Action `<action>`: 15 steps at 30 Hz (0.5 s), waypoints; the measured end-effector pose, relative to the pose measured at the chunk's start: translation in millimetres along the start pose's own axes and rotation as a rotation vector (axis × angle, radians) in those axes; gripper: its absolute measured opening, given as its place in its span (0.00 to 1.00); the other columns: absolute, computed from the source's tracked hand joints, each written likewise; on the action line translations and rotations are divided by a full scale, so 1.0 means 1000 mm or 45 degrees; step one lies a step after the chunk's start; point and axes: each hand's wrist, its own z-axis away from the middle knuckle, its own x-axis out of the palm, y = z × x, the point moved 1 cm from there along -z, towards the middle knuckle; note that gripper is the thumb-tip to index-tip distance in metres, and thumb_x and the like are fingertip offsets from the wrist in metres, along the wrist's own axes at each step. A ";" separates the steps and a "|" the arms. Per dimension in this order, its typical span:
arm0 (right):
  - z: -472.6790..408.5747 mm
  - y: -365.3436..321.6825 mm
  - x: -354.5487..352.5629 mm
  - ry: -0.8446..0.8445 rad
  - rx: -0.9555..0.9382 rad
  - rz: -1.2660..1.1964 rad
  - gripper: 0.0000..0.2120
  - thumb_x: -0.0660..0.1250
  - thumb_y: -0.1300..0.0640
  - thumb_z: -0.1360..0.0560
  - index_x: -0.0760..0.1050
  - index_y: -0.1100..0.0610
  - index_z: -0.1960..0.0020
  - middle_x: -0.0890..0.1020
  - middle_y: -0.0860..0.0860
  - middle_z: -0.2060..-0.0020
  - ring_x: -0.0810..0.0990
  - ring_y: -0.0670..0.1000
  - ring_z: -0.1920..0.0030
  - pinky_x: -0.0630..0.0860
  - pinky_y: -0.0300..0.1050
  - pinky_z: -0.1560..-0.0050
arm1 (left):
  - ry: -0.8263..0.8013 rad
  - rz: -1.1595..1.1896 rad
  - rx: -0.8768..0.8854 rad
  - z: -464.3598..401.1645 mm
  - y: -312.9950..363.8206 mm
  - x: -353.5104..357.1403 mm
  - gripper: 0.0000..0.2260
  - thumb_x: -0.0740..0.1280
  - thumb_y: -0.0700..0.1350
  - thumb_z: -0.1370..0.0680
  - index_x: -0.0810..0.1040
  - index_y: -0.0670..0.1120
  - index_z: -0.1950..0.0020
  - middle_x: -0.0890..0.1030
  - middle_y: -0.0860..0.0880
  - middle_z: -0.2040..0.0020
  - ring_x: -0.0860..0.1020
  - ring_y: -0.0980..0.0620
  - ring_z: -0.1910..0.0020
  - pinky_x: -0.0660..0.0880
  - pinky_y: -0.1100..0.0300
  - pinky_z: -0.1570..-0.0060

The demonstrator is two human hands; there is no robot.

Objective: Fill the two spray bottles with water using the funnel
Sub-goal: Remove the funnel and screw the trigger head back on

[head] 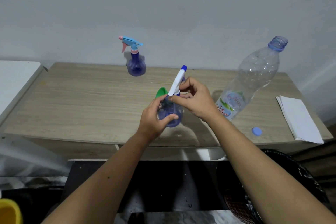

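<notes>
A round blue spray bottle (pixel 171 114) stands at the middle of the wooden table (pixel 81 100). My left hand (pixel 154 116) grips its body. My right hand (pixel 194 100) pinches the collar of its white and blue spray head (pixel 177 80), which sits tilted on the neck. A green funnel (pixel 161 92) shows just behind my left hand, partly hidden. A second blue spray bottle (pixel 136 65), with a light blue and pink head, stands at the back of the table. An uncapped clear water bottle (pixel 252 80) stands at the right and looks empty.
A blue bottle cap (pixel 256 131) lies near the table's front right edge. A folded white cloth or paper (pixel 300 120) lies at the far right. A white surface (pixel 16 78) sits left of the table. A yellow object (pixel 9 211) is at bottom left.
</notes>
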 end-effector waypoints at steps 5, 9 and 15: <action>0.001 0.001 -0.003 0.025 0.013 -0.070 0.19 0.84 0.69 0.34 0.75 0.55 0.56 0.86 0.49 0.59 0.89 0.48 0.58 0.83 0.41 0.53 | 0.005 0.016 0.019 0.000 -0.001 0.001 0.31 0.82 0.49 0.28 0.77 0.44 0.28 0.84 0.51 0.37 0.83 0.53 0.39 0.80 0.52 0.38; 0.000 0.000 -0.002 0.012 0.005 -0.068 0.21 0.86 0.66 0.36 0.78 0.55 0.52 0.87 0.51 0.57 0.90 0.54 0.52 0.86 0.50 0.47 | 0.002 0.010 0.035 0.001 0.002 0.001 0.31 0.82 0.48 0.28 0.77 0.43 0.28 0.83 0.50 0.37 0.82 0.54 0.39 0.80 0.54 0.37; 0.005 0.002 -0.003 -0.015 -0.013 -0.059 0.17 0.83 0.66 0.31 0.83 0.58 0.45 0.87 0.51 0.51 0.88 0.47 0.49 0.85 0.44 0.45 | -0.017 0.048 0.007 0.001 0.001 0.001 0.31 0.82 0.49 0.27 0.77 0.45 0.27 0.84 0.51 0.36 0.82 0.51 0.38 0.80 0.47 0.36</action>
